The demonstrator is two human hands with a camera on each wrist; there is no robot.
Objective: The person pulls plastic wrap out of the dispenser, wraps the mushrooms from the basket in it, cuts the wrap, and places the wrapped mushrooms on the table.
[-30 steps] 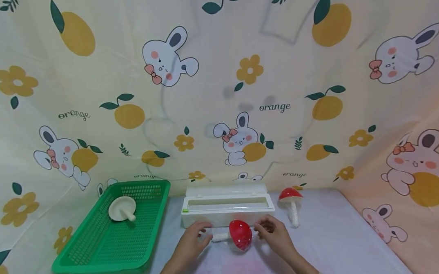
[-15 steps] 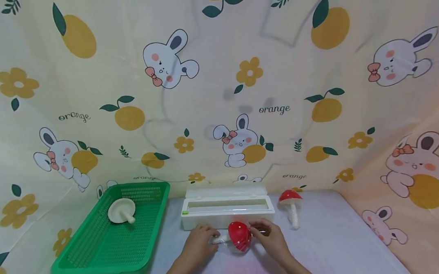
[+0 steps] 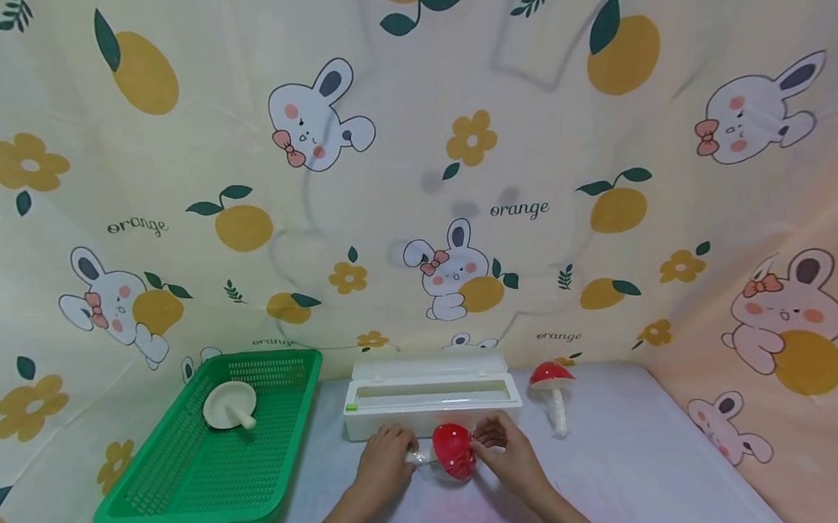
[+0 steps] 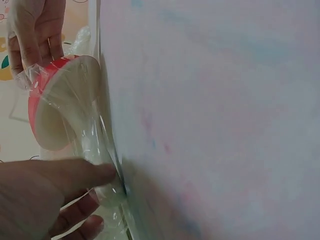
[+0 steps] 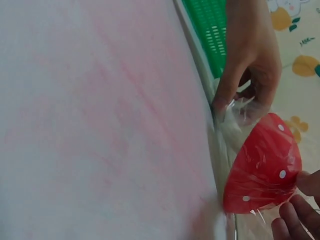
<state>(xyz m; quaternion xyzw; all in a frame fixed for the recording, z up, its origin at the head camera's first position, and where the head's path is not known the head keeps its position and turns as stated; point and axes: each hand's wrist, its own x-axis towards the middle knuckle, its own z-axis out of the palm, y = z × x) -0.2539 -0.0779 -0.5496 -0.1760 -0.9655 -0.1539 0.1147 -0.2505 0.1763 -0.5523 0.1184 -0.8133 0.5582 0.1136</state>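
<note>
A cloth backdrop (image 3: pixel 365 204) printed with rabbits, oranges and flowers rises behind a pale, pink-tinged counter (image 3: pixel 635 458). Well to the left of the left fingers sits a green basket (image 3: pixel 241 472); just beyond both sets of fingers stands a white box (image 3: pixel 412 415), its lid raised behind a long slot.

The left hand (image 3: pixel 385 459) and the right hand (image 3: pixel 509 456) face each other, with a wrapped mushroom (image 3: pixel 453 450) between them, on the near side of the box. Its long axis runs crosswise from one hand to the other, stem to the left fingers, red cap to the right, so neither hand is clearly nearer; that end-to-end line seems to be what counts. The left fingers pinch the stem end through clear film (image 4: pixel 95 130); the right thumb and fingertips nip the film at the crown of the cap.

A second red mushroom (image 3: pixel 557 399) lies beyond and to the right of the right fingers. A pale mushroom (image 3: pixel 228 405) rests in the basket, far left of the left fingers.
</note>
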